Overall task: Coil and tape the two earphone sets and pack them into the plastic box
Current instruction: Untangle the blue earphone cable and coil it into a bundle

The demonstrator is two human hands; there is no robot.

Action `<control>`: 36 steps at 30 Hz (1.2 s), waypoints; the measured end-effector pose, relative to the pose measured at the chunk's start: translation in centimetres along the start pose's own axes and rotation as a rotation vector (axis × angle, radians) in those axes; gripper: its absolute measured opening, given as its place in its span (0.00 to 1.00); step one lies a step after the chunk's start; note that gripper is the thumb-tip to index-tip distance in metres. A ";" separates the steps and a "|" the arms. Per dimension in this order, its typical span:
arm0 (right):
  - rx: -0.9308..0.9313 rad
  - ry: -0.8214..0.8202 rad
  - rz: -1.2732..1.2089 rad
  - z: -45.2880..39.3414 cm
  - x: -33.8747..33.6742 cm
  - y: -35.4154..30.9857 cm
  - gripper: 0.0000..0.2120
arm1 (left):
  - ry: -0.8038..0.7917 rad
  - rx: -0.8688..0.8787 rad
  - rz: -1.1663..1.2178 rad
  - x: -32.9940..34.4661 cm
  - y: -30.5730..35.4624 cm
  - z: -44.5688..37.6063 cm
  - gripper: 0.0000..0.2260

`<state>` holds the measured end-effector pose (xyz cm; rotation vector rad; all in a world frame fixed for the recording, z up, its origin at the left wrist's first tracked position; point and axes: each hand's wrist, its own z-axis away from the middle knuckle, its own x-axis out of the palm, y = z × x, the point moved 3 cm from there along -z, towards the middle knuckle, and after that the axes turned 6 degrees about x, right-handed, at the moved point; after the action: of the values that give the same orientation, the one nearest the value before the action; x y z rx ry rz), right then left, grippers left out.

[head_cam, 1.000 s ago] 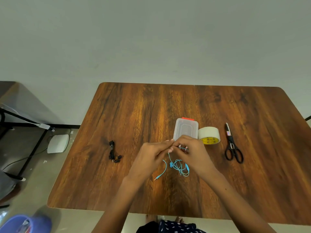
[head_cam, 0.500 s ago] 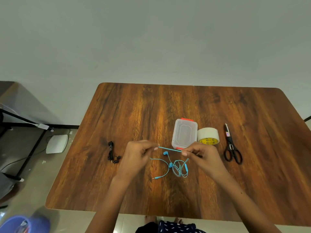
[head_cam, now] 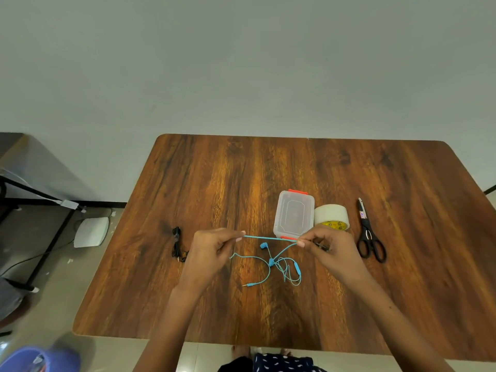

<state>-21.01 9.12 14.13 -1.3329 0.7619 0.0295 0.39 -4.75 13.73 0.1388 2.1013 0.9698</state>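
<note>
Blue earphone cord stretched taut, pinched between left hand and right hand fingertips above table

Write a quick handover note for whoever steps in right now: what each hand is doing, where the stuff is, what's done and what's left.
Left hand and right hand each pinch the blue earphones, one stretch of cord taut between them, the rest loose on the table.
Black earphones lie bunched to the left, untouched.
Plastic box sits closed mid-table, tape roll to its right, scissors further right.
Done: nothing taped or packed.
Left: coil and tape both sets, open the box, pack them.
</note>
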 end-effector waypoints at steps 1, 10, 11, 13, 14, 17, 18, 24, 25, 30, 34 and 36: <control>-0.001 0.006 0.015 -0.1 0.0 -0.1 0.01 | -0.037 -0.015 -0.034 0.0 -0.2 0.0 0.11; -0.132 -0.049 0.065 -0.6 2.6 -3.0 0.03 | -0.155 0.093 0.062 2.5 4.3 -1.9 0.12; -0.116 -0.049 0.036 -0.6 2.8 -3.0 0.05 | -0.133 0.092 0.069 2.5 4.5 -2.0 0.10; -0.075 -0.054 -0.049 -0.6 2.7 -2.8 0.09 | -0.119 0.096 0.069 2.3 4.8 -2.2 0.08; -0.059 -0.065 -0.086 -0.5 2.7 -2.6 0.10 | -0.127 0.104 0.062 2.3 4.8 -2.3 0.07; -0.019 -0.086 -0.127 -0.2 2.3 -2.0 0.08 | -0.140 0.122 0.019 2.3 4.6 -2.3 0.06; 0.001 -0.074 -0.121 -0.1 1.9 -1.6 0.07 | -0.116 0.114 -0.001 2.1 4.2 -2.2 0.05; 0.105 -0.002 -0.099 0.3 -0.9 1.1 0.02 | 0.048 0.040 0.007 0.1 1.9 -1.3 0.06; 0.117 0.012 -0.089 0.4 -1.2 1.3 0.03 | 0.061 0.032 0.017 0.0 1.7 -1.3 0.06; 0.111 0.044 -0.044 0.3 -1.2 0.9 0.02 | 0.101 0.024 0.010 -0.1 1.1 -1.0 0.06; 0.068 0.038 -0.015 0.1 -0.9 0.3 0.03 | 0.103 0.010 -0.019 -0.2 0.6 -0.7 0.07; 0.043 0.051 0.025 -0.1 -0.9 0.0 0.03 | 0.112 -0.021 -0.108 -0.3 0.3 -0.6 0.10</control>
<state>-21.77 9.42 14.62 -1.2872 0.8183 -0.0010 0.09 -4.95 14.35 -0.0403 2.1758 0.9532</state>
